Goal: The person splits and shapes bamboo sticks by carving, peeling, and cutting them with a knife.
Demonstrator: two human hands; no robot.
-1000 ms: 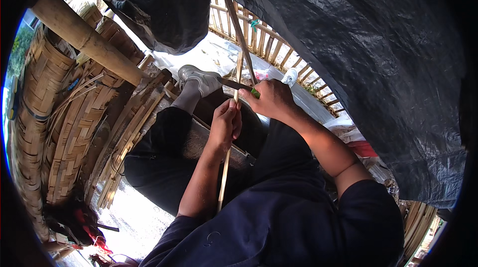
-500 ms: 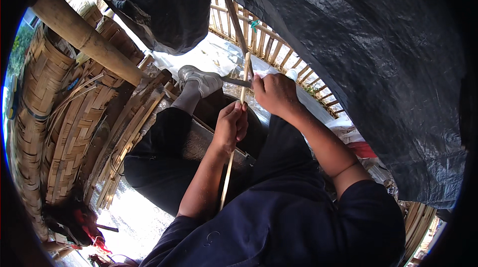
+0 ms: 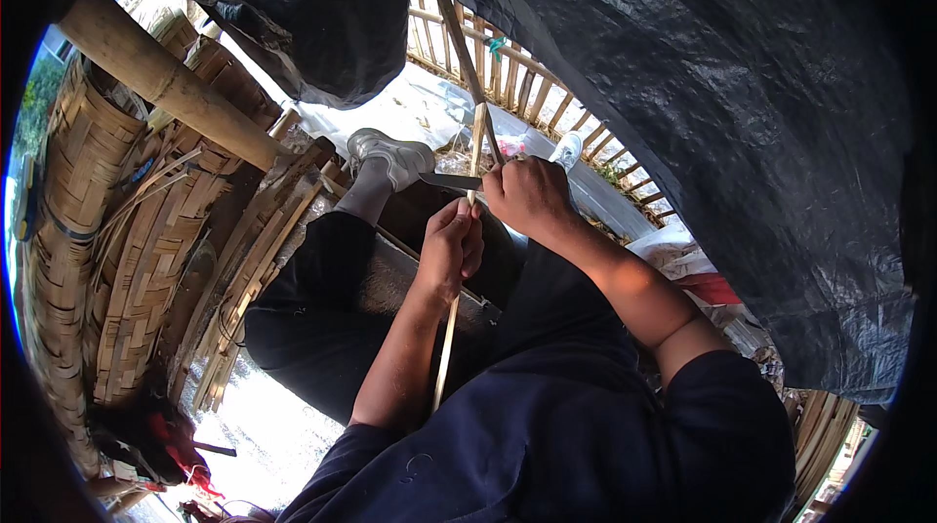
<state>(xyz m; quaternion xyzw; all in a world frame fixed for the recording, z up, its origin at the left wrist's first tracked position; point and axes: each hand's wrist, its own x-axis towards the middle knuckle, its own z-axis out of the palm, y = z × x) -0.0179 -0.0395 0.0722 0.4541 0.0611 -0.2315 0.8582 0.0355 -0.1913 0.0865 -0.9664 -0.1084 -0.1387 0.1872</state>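
My left hand (image 3: 451,248) pinches a thin, pale bamboo strip (image 3: 445,352) between thumb and fingers. The strip runs from beside my torso up through the hand and on past it, its tip near a dark wooden pole. My right hand (image 3: 530,196) is closed round a knife (image 3: 452,181), its handle hidden in the fist. The grey blade points left and crosses the strip just above my left fingertips. It appears to touch the strip, though I cannot tell whether it cuts in.
Woven bamboo panels (image 3: 146,269) and a thick bamboo pole (image 3: 166,79) stand at the left. A black plastic sheet (image 3: 761,133) hangs across the right and top. A slatted bamboo fence (image 3: 527,84) lies beyond. The dark wooden pole (image 3: 454,25) slants down from the top.
My right hand and the knife have come down and slightly left along the strip, closer to my left hand. The left hand has stayed almost in place, still gripping the strip.
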